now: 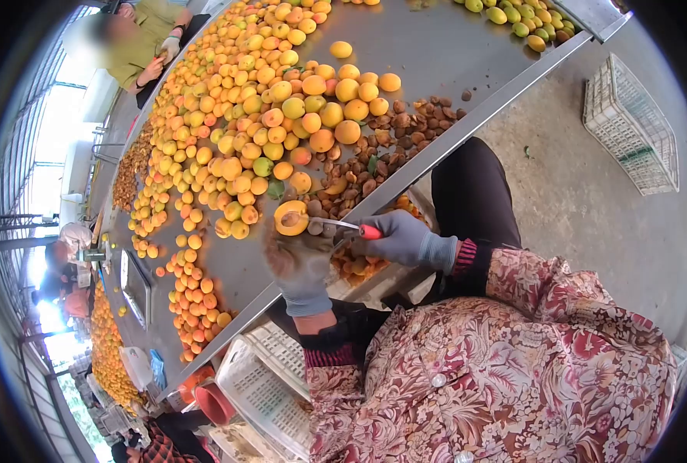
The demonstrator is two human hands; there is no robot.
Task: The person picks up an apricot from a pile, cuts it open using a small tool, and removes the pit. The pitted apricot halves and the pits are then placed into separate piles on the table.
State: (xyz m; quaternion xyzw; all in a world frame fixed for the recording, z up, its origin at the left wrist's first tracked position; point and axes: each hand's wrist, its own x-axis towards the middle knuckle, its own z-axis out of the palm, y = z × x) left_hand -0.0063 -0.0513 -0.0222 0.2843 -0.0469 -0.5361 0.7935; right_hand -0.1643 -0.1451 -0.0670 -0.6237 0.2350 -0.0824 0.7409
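Observation:
My left hand (301, 266), in a grey glove, holds a cut apricot half (291, 217) with the pit showing, just over the edge of the metal table (428, 54). My right hand (405, 239), also gloved, grips a small knife with a red handle (357, 228); its blade tip reaches the apricot. A heap of whole apricots (251, 131) covers the table to the left. A pile of brown pits (390, 139) lies beside my hands near the table edge.
A crate of cut fruit (359, 270) sits under my hands below the table edge. White plastic crates stand at the lower middle (266, 386) and on the floor to the right (633, 127). Another person (139, 42) works at the far end.

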